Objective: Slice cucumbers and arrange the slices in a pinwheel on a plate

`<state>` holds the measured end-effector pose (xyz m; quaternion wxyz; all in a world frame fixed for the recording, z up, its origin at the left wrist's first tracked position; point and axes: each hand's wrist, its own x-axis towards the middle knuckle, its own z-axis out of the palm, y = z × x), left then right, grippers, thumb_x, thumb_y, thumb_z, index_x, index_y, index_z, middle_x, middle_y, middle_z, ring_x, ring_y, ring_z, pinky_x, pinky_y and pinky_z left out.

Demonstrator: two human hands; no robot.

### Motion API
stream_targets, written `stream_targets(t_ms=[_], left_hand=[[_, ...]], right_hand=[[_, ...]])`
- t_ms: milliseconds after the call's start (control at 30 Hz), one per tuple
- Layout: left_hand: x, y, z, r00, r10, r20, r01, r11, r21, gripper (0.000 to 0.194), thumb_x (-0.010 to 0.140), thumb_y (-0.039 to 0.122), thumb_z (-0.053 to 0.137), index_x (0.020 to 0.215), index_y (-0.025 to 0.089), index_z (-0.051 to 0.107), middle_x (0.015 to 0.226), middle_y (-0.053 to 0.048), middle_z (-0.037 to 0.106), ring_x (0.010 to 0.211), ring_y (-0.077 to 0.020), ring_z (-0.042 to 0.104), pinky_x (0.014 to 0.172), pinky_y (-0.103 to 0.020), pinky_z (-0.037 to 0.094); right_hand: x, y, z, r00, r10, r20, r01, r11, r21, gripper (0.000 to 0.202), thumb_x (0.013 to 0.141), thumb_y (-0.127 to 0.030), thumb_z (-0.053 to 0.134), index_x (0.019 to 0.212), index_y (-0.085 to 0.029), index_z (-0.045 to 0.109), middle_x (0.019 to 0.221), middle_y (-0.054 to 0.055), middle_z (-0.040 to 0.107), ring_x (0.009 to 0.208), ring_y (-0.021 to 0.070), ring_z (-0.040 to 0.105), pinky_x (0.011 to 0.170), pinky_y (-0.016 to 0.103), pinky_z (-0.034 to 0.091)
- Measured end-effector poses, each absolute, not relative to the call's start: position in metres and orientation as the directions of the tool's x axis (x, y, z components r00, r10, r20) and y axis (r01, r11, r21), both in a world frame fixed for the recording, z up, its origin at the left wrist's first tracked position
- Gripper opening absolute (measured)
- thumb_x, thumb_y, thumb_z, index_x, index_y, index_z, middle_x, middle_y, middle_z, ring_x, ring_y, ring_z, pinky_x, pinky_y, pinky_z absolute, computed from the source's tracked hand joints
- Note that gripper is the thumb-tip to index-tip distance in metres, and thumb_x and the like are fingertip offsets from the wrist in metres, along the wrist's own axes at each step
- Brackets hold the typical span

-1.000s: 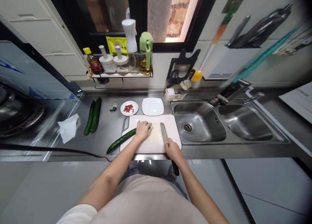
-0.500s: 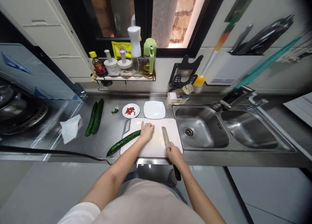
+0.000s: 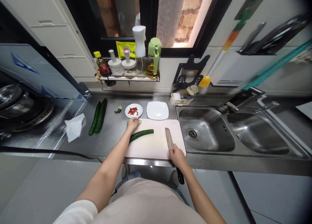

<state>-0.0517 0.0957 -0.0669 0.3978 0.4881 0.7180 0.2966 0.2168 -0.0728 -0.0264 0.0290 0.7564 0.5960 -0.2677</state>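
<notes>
My left hand (image 3: 133,125) is closed on a small pale-green cucumber end (image 3: 140,121), over the far left part of the white cutting board (image 3: 159,149). A long cucumber (image 3: 143,133) lies on the board, its cut end pointing right; my left forearm hides its other end. On the board's right side, my right hand (image 3: 177,155) grips a kitchen knife (image 3: 169,138), its blade angled away from me and its black handle reaching past the counter edge. Just beyond the board are a small plate (image 3: 127,112) of chopped red pieces and a white square plate (image 3: 157,111).
Two whole cucumbers (image 3: 100,115) lie at the left beside a white paper towel (image 3: 74,128). Small green scraps (image 3: 118,109) sit left of the plates. A double sink (image 3: 207,147) is on the right. A rack of seasoning bottles (image 3: 129,77) hangs behind.
My left hand has moved left and away from me, off the long cucumber, with the small end piece in its fingers. My right hand still holds the knife in nearly the same place.
</notes>
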Motion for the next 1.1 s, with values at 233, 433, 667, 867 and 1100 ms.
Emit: stream_targets(t_ms=[233,433,667,867,1100], left_hand=[[-0.078,0.103,-0.079,-0.266,0.917,-0.297,0.620,0.399,0.676,0.022,0.067,0.032,0.073,0.085,0.021,0.069,0.078,0.001,0.071,0.073,-0.0132,0.062,0.069,-0.023,0.044],[-0.077,0.102,-0.071,-0.292,0.935,-0.202,0.715,0.354,0.604,0.012,0.072,0.027,0.068,0.083,0.022,0.068,0.084,-0.001,0.071,0.081,-0.0172,0.063,0.072,-0.026,0.043],[-0.073,0.099,-0.068,-0.267,0.956,-0.125,0.804,0.292,0.517,0.012,0.079,0.022,0.059,0.086,0.023,0.068,0.088,-0.003,0.072,0.085,-0.0183,0.062,0.074,-0.026,0.041],[-0.076,0.092,-0.064,-0.229,0.958,-0.172,0.830,0.284,0.481,0.018,0.077,0.031,0.064,0.092,0.023,0.069,0.087,-0.002,0.071,0.082,-0.0168,0.062,0.071,-0.024,0.041],[-0.073,0.092,-0.065,-0.242,0.954,-0.180,0.840,0.298,0.454,0.017,0.078,0.031,0.062,0.090,0.023,0.070,0.090,-0.003,0.072,0.085,-0.0183,0.063,0.071,-0.025,0.040]], right_hand=[[0.217,-0.072,-0.026,0.136,0.882,-0.452,0.914,-0.288,-0.286,0.023,0.093,-0.021,0.034,0.106,-0.015,0.052,0.088,0.010,0.068,0.080,0.0182,0.060,0.062,0.025,0.026],[0.216,-0.072,-0.022,0.140,0.875,-0.463,0.916,-0.292,-0.274,0.024,0.093,-0.021,0.033,0.106,-0.015,0.052,0.088,0.010,0.067,0.079,0.0180,0.060,0.061,0.026,0.026],[0.217,-0.072,-0.025,0.143,0.873,-0.467,0.908,-0.303,-0.289,0.026,0.092,-0.022,0.033,0.107,-0.015,0.053,0.087,0.009,0.066,0.080,0.0186,0.059,0.062,0.026,0.027],[0.218,-0.072,-0.028,0.136,0.876,-0.462,0.905,-0.300,-0.302,0.027,0.092,-0.022,0.033,0.108,-0.015,0.053,0.087,0.009,0.066,0.081,0.0188,0.059,0.064,0.026,0.028],[0.218,-0.072,-0.030,0.140,0.877,-0.460,0.904,-0.303,-0.302,0.024,0.091,-0.022,0.035,0.107,-0.015,0.052,0.087,0.009,0.066,0.081,0.0182,0.059,0.064,0.026,0.028]])
